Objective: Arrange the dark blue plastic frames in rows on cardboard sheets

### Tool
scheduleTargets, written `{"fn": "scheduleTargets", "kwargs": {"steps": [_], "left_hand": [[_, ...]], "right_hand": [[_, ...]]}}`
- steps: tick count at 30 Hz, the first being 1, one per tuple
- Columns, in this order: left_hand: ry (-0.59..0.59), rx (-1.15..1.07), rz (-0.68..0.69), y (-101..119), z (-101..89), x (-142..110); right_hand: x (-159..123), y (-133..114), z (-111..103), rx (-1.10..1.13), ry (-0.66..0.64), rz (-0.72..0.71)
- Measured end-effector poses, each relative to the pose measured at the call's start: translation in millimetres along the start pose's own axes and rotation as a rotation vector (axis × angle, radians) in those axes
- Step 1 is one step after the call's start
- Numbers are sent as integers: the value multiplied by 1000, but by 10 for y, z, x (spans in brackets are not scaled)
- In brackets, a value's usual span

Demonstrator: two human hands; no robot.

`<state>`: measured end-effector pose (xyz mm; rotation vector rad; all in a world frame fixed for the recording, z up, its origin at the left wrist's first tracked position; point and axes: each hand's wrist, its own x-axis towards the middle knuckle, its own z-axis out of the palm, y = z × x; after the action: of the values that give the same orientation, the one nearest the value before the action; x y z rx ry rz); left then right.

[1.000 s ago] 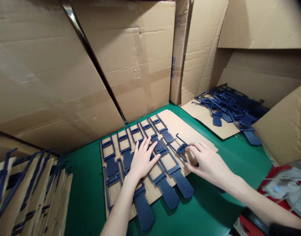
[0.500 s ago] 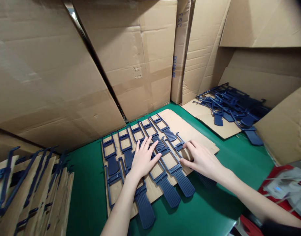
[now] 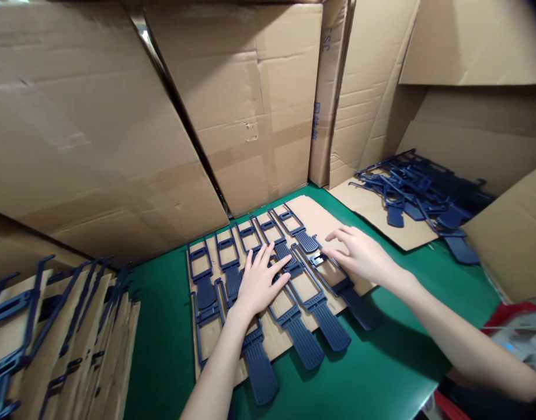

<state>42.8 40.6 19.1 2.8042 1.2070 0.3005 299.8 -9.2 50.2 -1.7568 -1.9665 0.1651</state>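
Several dark blue plastic frames with ribbed paddle ends lie in two rows on a cardboard sheet (image 3: 333, 219). My left hand (image 3: 258, 286) rests flat over the middle frames, fingers stretched out, hiding parts of them. Beside its fingertips is a frame with a ribbed paddle (image 3: 333, 329). My right hand (image 3: 366, 254) hovers just above the right end of the near row, thumb and fingers apart, with nothing visible between them. Under it lies the rightmost frame, its paddle (image 3: 359, 309) reaching past the sheet's edge; a shiny spot shows on its crossbar.
A tangled pile of blue frames (image 3: 419, 189) sits on cardboard at the back right. Upright cardboard sheets (image 3: 97, 344) carrying more frames stand at the left. Large cardboard boxes (image 3: 250, 105) wall off the back of the green table (image 3: 158, 326).
My right hand has lifted and drawn slightly right and back, uncovering the rightmost frame, whose crossbar now glints. My left hand stays on the frames. The view has shifted slightly.
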Motion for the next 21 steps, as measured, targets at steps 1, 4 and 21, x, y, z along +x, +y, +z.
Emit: {"fn": "scheduleTargets", "kwargs": {"steps": [1,4,21], "left_hand": [[1,-3,0,-2,1,0],[1,-8,2,-11,5,-2],[16,-7,20,-45,22,-2]], "right_hand": [[58,54,-11,1,5,-7],[200,295,12,27,27,37],[77,1797,94,-315,381,536]]}}
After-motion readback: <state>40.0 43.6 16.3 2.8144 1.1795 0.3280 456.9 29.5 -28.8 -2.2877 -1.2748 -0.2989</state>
